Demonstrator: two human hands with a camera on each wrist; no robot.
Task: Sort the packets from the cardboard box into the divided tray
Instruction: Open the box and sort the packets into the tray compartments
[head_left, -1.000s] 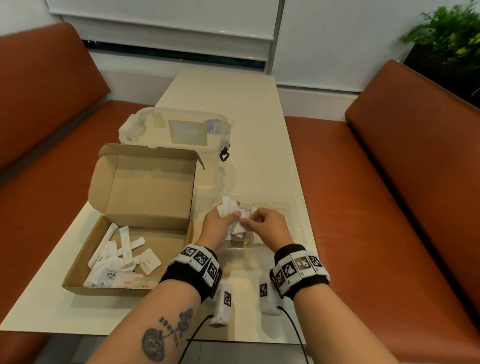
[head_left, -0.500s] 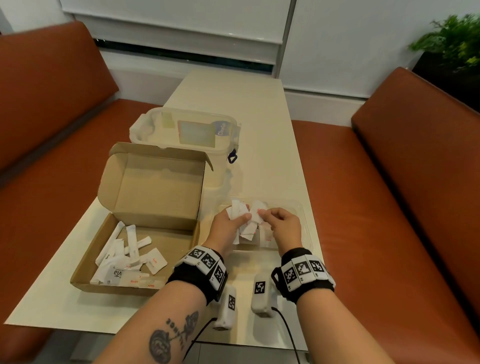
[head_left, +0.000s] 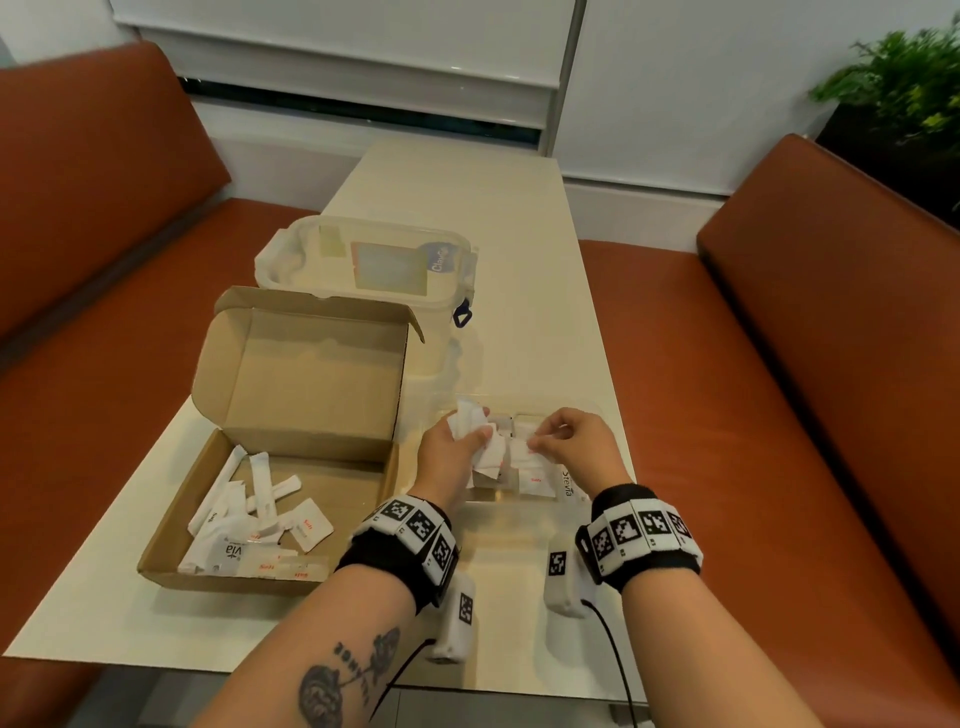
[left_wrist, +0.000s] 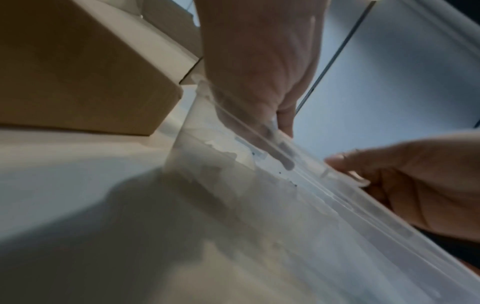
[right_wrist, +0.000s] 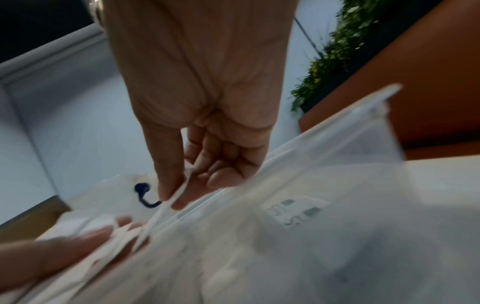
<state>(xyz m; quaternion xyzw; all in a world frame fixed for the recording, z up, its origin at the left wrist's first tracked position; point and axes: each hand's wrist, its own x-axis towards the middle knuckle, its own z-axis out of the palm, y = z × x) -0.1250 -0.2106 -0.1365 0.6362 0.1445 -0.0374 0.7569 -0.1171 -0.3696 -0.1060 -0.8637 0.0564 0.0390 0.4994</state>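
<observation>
My left hand (head_left: 460, 441) grips a bunch of white packets (head_left: 475, 423) over the clear divided tray (head_left: 597, 410). Just to its right, my right hand (head_left: 550, 441) pinches one white packet (head_left: 519, 451) between thumb and forefinger above the tray; the right wrist view shows that packet (right_wrist: 172, 202) edge-on in the pinch. More packets (head_left: 537, 480) lie inside the tray, one printed "Stevia". The open cardboard box (head_left: 291, 395) stands left of the tray with several white packets and sticks (head_left: 254, 519) on its floor. In the left wrist view the tray's rim (left_wrist: 306, 164) crosses in front of my left hand (left_wrist: 259, 86).
A clear lidded plastic container (head_left: 369, 265) stands behind the box. The cream table (head_left: 467, 192) runs away between two orange-brown benches (head_left: 779, 389). A green plant (head_left: 904, 78) sits at the far right. Cables hang from my wrist cameras near the table's front edge.
My right hand has drawn one packet away from the bunch in my left hand, moving slightly right. Both hands stay over the tray; the head view has shifted a little.
</observation>
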